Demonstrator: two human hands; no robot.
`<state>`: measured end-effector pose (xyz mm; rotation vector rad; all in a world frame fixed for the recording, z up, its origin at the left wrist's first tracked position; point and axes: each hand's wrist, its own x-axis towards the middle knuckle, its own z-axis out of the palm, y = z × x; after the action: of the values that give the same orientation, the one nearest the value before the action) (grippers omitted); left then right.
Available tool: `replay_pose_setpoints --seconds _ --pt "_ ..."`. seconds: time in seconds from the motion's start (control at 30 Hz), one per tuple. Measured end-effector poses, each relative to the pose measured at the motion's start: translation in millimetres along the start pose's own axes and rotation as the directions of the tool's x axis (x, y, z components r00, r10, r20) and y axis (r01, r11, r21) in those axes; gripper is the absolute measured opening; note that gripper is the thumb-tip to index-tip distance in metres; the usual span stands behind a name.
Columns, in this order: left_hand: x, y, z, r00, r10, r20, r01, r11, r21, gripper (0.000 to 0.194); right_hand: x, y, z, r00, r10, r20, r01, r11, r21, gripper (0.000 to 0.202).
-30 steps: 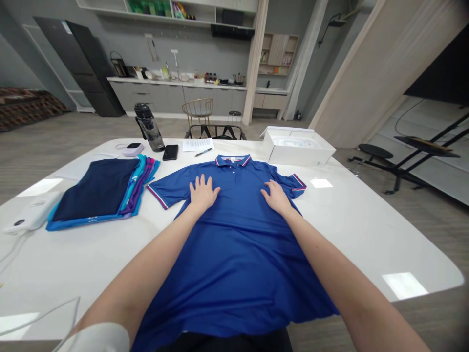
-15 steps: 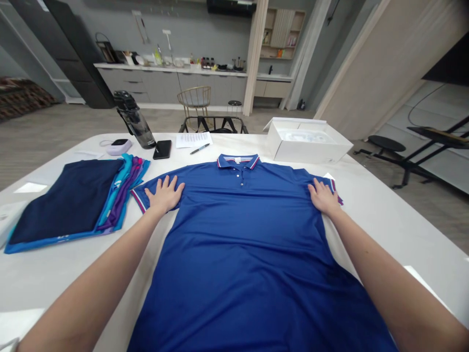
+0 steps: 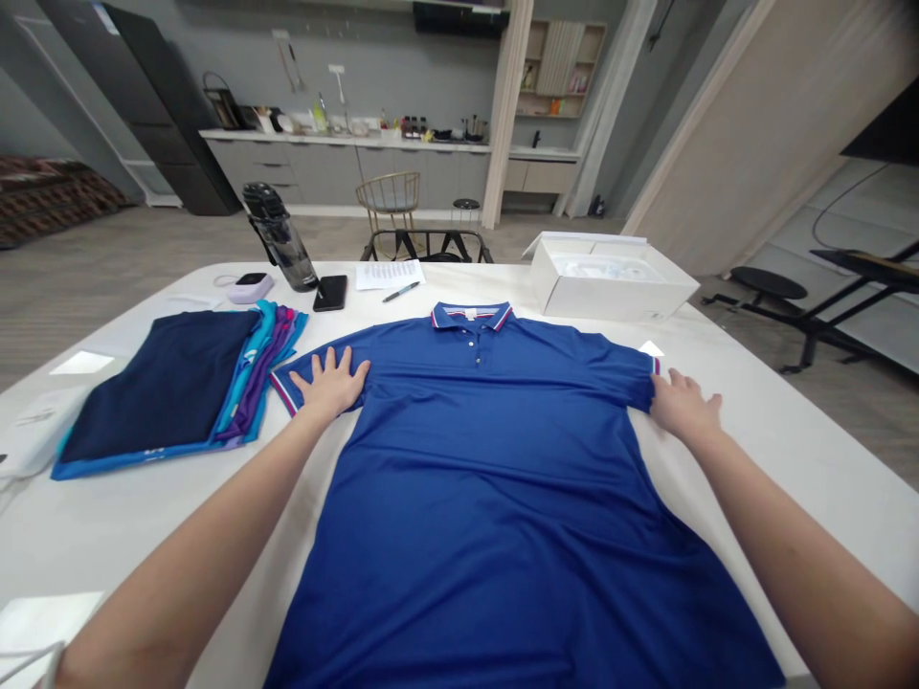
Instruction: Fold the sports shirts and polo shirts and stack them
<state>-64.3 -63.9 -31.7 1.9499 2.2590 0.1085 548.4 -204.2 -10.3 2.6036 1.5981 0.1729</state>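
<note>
A blue polo shirt (image 3: 488, 459) lies spread face up on the table, its collar (image 3: 472, 316) at the far side and creases running across the body. My left hand (image 3: 330, 383) rests flat on the left sleeve with fingers spread. At the right sleeve's striped cuff, my right hand (image 3: 685, 407) has its thumb side on the fabric edge and appears to pinch it; the fingertips there are partly hidden. The shirt's hem runs out of view at the bottom.
A stack of folded shirts (image 3: 165, 383) lies to the left, near a white device (image 3: 39, 431). Toward the back are a water bottle (image 3: 283, 239), phone (image 3: 330, 293), purple gadget (image 3: 248, 288), pen (image 3: 400, 292) and printed paper (image 3: 388, 275). A white box (image 3: 610, 292) stands at back right.
My right hand has moved outward from on top of the right sleeve to its cuff, and the cuff lies straighter. My left hand stays on the left sleeve. The view has shifted slightly.
</note>
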Motion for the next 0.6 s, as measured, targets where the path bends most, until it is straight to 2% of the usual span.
replay_pose_setpoints --seconds 0.1,0.17,0.2,0.27,0.37,0.43,0.5,0.6 --pt "7.3 14.3 0.5 0.992 0.109 -0.058 -0.109 0.994 0.004 0.073 8.6 -33.0 -4.2 0.973 -0.201 -0.110 0.211 0.973 0.092 0.056" --pt "16.8 32.8 0.8 0.977 0.201 -0.072 -0.203 0.979 -0.017 0.068 18.6 -70.5 -7.7 0.923 -0.345 -0.169 0.379 0.889 0.258 0.053" --pt "22.5 43.7 0.7 0.970 0.231 -0.072 -0.233 0.972 -0.030 0.066 24.0 -92.1 -9.6 0.908 -0.375 -0.188 0.418 0.848 0.327 0.053" --pt "34.7 65.5 0.1 0.965 0.251 -0.076 -0.255 0.966 -0.048 0.062 34.6 -135.3 -13.9 0.921 -0.344 -0.182 0.389 0.828 0.404 0.057" --pt "54.8 89.8 -0.7 0.965 0.242 -0.103 -0.248 0.968 -0.046 0.058 52.4 -184.7 -21.3 0.975 -0.174 -0.136 0.213 0.900 0.381 0.056" --pt "68.6 98.1 0.1 0.957 0.258 -0.132 -0.265 0.964 -0.032 0.057 67.3 -202.8 -25.2 0.985 -0.119 -0.122 0.154 0.931 0.332 0.059" --pt "81.6 102.0 2.6 0.940 0.303 -0.159 -0.307 0.952 -0.001 0.051 83.9 -212.3 -26.5 0.982 -0.169 -0.080 0.185 0.936 0.300 0.060" --pt "97.8 104.7 8.5 0.923 0.346 -0.168 -0.346 0.938 0.026 0.034 105.5 -222.5 -22.6 0.966 -0.256 0.016 0.241 0.925 0.294 0.044"
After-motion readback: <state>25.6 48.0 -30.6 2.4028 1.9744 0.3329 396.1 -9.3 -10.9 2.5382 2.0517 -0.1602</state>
